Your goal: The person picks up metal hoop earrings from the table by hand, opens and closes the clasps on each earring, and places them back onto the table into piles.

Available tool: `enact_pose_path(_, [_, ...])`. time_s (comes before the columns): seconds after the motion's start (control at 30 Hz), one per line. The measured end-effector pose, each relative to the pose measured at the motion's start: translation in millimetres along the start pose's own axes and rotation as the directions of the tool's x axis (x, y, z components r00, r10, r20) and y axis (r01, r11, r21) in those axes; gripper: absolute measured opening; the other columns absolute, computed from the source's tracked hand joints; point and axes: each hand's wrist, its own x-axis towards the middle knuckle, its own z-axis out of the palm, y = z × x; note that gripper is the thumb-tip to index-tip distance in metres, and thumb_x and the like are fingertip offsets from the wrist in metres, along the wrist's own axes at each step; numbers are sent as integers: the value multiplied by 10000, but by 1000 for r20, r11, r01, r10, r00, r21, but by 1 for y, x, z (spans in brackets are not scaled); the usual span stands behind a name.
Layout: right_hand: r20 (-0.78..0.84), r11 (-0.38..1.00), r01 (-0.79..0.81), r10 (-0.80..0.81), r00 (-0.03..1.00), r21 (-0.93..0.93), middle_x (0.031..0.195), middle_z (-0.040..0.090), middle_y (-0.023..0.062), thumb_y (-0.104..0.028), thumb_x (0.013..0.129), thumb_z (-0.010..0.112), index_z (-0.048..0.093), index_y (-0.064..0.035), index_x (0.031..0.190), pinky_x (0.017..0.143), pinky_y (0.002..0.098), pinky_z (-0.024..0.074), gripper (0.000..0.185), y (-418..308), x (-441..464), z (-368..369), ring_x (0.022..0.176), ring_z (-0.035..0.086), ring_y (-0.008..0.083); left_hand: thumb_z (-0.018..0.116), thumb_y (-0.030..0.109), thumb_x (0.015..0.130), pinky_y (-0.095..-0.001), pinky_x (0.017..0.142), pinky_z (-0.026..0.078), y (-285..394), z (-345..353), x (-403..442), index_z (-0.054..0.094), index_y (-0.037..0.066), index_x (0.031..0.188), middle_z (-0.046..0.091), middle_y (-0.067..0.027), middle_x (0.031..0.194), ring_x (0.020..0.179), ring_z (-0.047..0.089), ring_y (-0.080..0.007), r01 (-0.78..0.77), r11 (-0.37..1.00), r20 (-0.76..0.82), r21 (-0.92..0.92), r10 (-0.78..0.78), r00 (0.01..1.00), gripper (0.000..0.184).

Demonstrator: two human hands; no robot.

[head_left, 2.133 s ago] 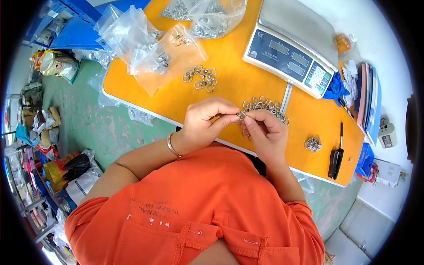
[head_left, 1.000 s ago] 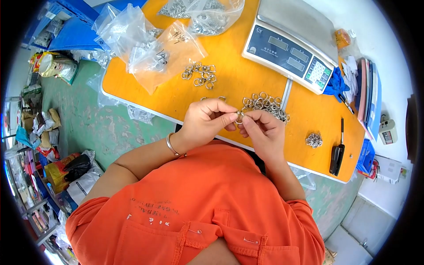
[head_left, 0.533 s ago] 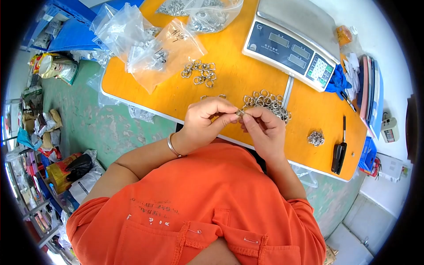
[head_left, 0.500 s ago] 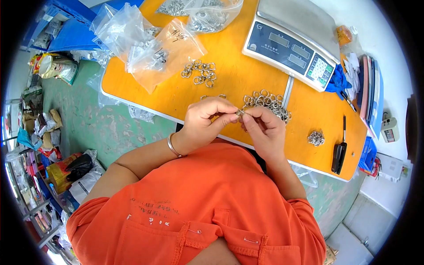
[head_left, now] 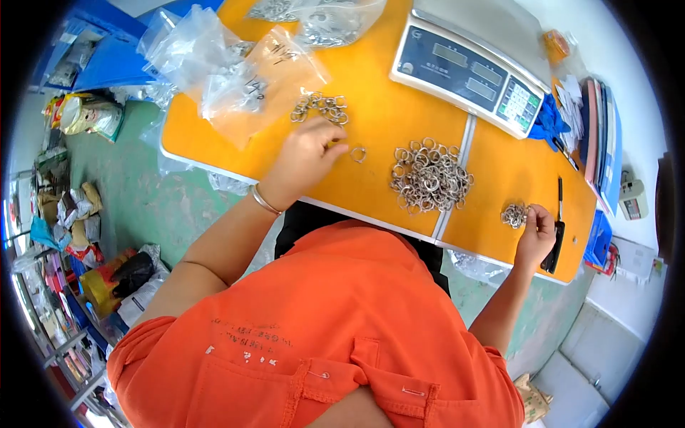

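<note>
My left hand (head_left: 307,160), with a bracelet at its wrist, is over the orange table (head_left: 371,114), its fingers curled together near a small group of metal rings (head_left: 321,107). Whatever its fingertips may pinch is hidden. Just right of it lies a single ring (head_left: 358,155). A large heap of metal rings (head_left: 430,176) sits between my hands. At the right, my right hand (head_left: 536,235) has its fingers pinched at the edge of a small ring pile (head_left: 514,214); what they hold is too small to tell.
Plastic bags (head_left: 235,85) lie at the table's left, and a bag of metal parts (head_left: 332,21) is behind. A counting scale (head_left: 467,68) stands at the back right. A black-handled tool (head_left: 555,246) lies beside my right hand, with folders (head_left: 603,135) beyond the table's right end.
My hands have parted from their shared pinch over the table's front edge. The left moved left and up toward the small ring group; the right moved right to the small pile, uncovering the large heap.
</note>
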Motion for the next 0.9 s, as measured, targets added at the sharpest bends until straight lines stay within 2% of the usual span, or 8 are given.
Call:
enact_pose_path(0.1, [-14,984,22,-25,1000,-177,780,634,69,-22,801,617,631,20,872,665,252,465,84,42,3,-15,695,571,130,712,81,702,-312,612,489,5,28,0,620,20,876,580,-131,849,816,563,-298,-182,959,29,219,180,983,206])
enact_pose_path(0.23, [-47,980,-64,56,997,-190,760,630,100,-69,780,648,640,25,860,653,270,470,124,57,-2,-7,681,583,144,701,35,692,-294,609,485,-1,40,5,617,23,893,576,-125,836,763,577,-273,-193,968,74,159,183,980,218])
enact_pose_path(0.37, [-54,977,-178,173,983,-115,775,627,113,-87,792,644,639,34,885,658,279,473,153,53,-2,1,688,588,162,668,-33,733,-254,647,490,8,36,2,607,16,900,601,-64,820,720,598,-164,117,978,81,-172,-105,991,184])
enact_pose_path(0.47, [-91,956,79,-108,990,-282,800,600,107,-73,796,633,639,15,882,641,292,467,124,37,1,1,691,570,187,653,-54,758,-246,679,499,11,32,-3,605,5,884,617,-40,833,744,599,-117,281,824,113,-492,-260,959,148])
enact_pose_path(0.6, [57,999,15,-18,998,51,807,585,64,-33,809,612,628,-8,884,606,235,434,81,-36,-15,39,681,531,122,647,-79,752,-247,725,503,32,32,-5,610,0,890,634,-53,845,776,606,-116,312,558,200,-769,-253,947,162])
enact_pose_path(0.67, [217,951,155,-216,952,266,803,580,47,-15,799,630,624,-8,883,607,225,432,84,-81,-33,65,685,523,105,658,-84,742,-244,732,503,48,30,-4,610,-3,887,623,-48,855,793,603,-116,345,497,239,-796,-264,934,173])
enact_pose_path(0.77, [445,849,19,-296,845,528,795,585,46,-10,791,645,625,-13,882,593,219,433,94,-133,-59,91,671,524,102,666,-80,742,-240,737,502,57,29,-6,610,-7,888,616,-52,860,805,600,-116,361,481,260,-799,-266,928,173])
enact_pose_path(0.9, [584,783,-164,-289,758,600,778,591,48,-12,796,644,630,-16,887,582,205,430,92,-150,-68,109,652,530,99,665,-68,754,-235,732,500,58,27,-12,606,-12,899,612,-55,873,808,595,-115,332,419,263,-845,-216,940,167])
